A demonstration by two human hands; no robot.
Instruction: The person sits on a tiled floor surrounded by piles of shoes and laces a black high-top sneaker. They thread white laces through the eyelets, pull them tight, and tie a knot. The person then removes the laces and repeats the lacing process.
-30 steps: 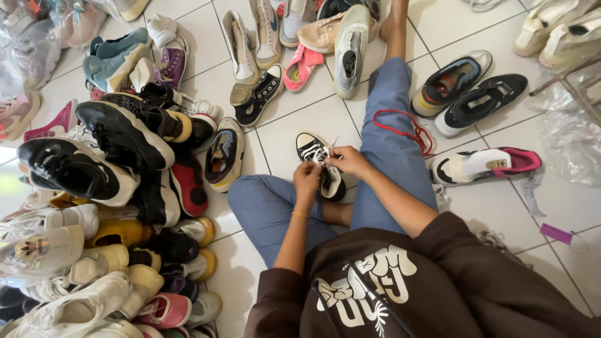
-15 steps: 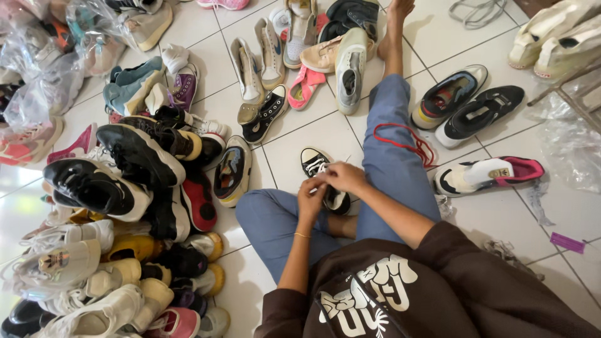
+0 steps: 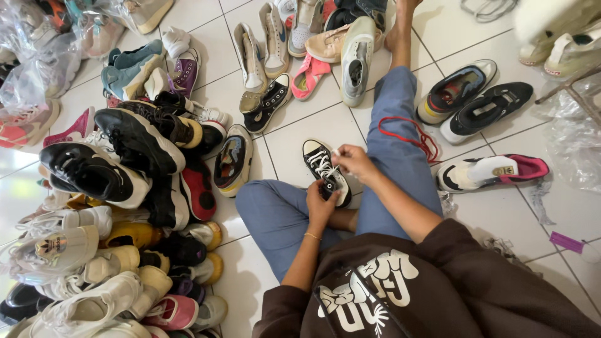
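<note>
I sit on a white tiled floor in blue jeans and a brown hoodie. A small black canvas sneaker (image 3: 320, 164) with white laces lies on the tiles between my legs. My left hand (image 3: 320, 203) grips its heel end. My right hand (image 3: 354, 161) pinches a white lace at the shoe's side, beside my right leg. A loose red lace (image 3: 410, 134) lies draped over my right thigh.
A big heap of mixed shoes (image 3: 113, 206) fills the left side. More shoes (image 3: 300, 50) lie ahead. A black pair (image 3: 476, 103) and a white-and-pink sneaker (image 3: 491, 172) sit to the right. Clear plastic bags (image 3: 37, 69) lie at the far left, and more plastic (image 3: 573, 150) at the right.
The view has tilted slightly. My right hand has moved from above the sneaker to its right side, pulling the white lace outward. My left hand stays on the heel.
</note>
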